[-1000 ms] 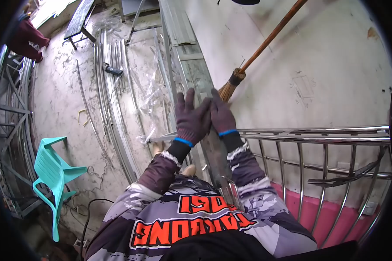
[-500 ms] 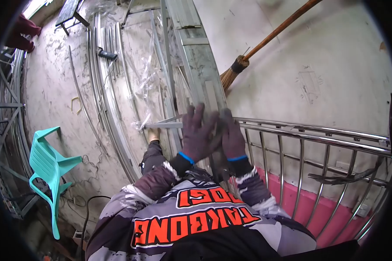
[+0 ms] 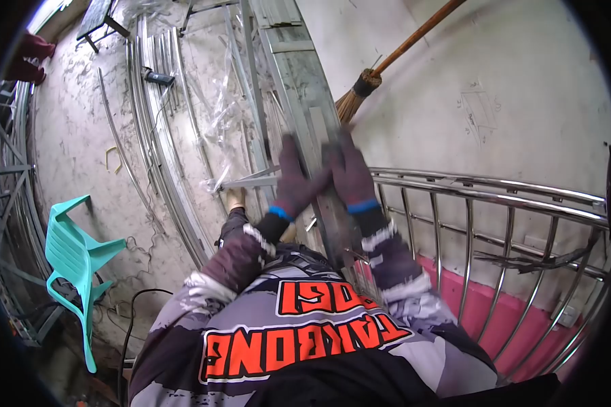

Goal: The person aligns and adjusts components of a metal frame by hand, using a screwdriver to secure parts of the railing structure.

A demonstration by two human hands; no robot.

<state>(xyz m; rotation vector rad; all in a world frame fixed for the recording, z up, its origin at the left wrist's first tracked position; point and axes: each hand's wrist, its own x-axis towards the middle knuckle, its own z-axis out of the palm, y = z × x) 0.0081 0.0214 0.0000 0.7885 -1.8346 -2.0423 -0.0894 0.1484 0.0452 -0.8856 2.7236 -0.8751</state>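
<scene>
Both of my hands wear dark gloves with blue cuffs. My left hand (image 3: 295,178) is stretched out with its fingers extended, above the long grey metal bench top (image 3: 299,81). Beside it, my right hand (image 3: 352,175) also has its fingers extended, angled towards the left one. The thumbs come close together in the middle, and blur hides whether they touch. Neither hand shows anything held. A polished metal railing (image 3: 482,192) with upright bars stands just right of my right hand.
A broom (image 3: 366,83) leans against the pale wall on the right. Long metal tubes (image 3: 163,152), clear plastic wrap (image 3: 222,122) and a dark power tool (image 3: 158,76) lie on the floor. A turquoise plastic chair (image 3: 78,254) is at the left. A person's legs (image 3: 30,57) show at the upper left.
My two hands have moved forward and slightly left over the bench top, fingers still stretched out. The view has shifted slightly; the surrounding things stay in place.
</scene>
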